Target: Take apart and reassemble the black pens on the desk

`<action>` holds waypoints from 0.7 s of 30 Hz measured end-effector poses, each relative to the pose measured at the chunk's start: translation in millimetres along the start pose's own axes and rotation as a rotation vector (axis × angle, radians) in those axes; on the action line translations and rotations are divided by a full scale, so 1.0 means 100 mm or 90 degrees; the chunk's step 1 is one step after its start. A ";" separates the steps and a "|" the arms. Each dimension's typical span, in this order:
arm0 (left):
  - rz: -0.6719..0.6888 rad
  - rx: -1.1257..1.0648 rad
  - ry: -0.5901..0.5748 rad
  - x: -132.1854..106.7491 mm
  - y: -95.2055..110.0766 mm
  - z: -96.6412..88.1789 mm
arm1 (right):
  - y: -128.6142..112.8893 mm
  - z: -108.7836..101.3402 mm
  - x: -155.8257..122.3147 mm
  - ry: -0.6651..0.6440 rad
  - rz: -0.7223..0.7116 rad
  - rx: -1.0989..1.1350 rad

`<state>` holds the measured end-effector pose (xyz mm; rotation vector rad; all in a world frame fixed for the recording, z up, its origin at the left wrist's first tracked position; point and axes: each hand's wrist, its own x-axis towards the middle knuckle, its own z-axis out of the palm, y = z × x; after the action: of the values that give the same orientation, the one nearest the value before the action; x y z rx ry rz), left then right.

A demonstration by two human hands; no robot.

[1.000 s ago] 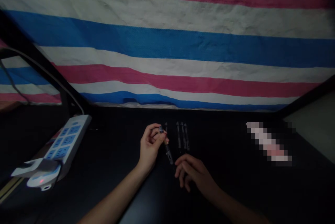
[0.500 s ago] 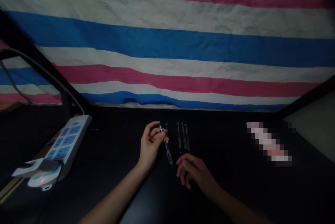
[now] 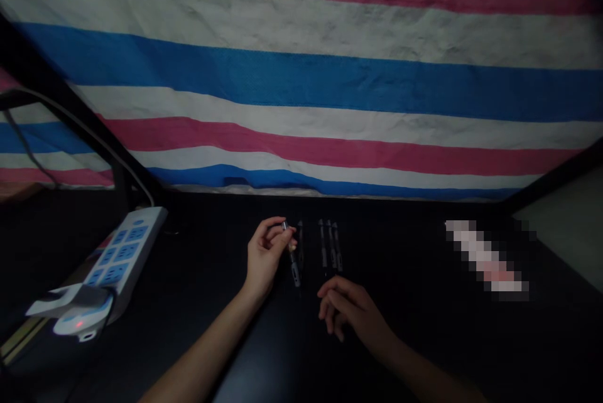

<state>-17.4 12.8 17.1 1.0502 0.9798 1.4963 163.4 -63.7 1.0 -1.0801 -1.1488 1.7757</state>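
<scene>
On a dark table (image 3: pixel 424 340), my left hand (image 3: pixel 264 255) pinches a slim dark pen (image 3: pixel 292 260) by its upper end, with the pen pointing down toward me. Just right of it lie several more dark pens (image 3: pixel 330 245) in a row, side by side on the table. My right hand (image 3: pixel 346 312) rests on the table below that row, fingers loosely apart and holding nothing.
A white and blue power strip (image 3: pixel 117 258) with a plugged-in adapter (image 3: pixel 75 315) sits at the left edge. A striped red, white and blue sheet (image 3: pixel 301 76) hangs behind the table. A blurred pale strip (image 3: pixel 485 262) lies at the right.
My left hand has shifted slightly left and up with the pen, swinging its lower end leftward. My right hand has barely moved.
</scene>
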 end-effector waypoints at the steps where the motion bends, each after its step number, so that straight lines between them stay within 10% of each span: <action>1: 0.002 0.033 0.010 0.02 0.00 -0.02 | 0.00 0.00 0.00 -0.001 -0.001 -0.002; 9: 0.118 0.385 0.046 0.11 -0.13 -0.11 | 0.03 0.00 -0.03 0.009 -0.041 -0.081; 13: 0.092 0.403 0.006 0.12 -0.15 -0.13 | -0.06 -0.07 -0.03 0.060 -0.191 -0.390; 18: 0.122 0.509 -0.409 0.15 0.05 -0.27 | -0.09 -0.26 0.03 0.011 -0.467 -0.848; 21: 0.134 0.578 -0.523 0.13 0.14 -0.32 | -0.06 -0.31 0.07 0.001 -0.511 -0.987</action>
<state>-53.0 21.4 22.3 2.2310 0.9342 0.5624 190.4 -46.4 -2.5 -1.0295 -2.5424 0.0224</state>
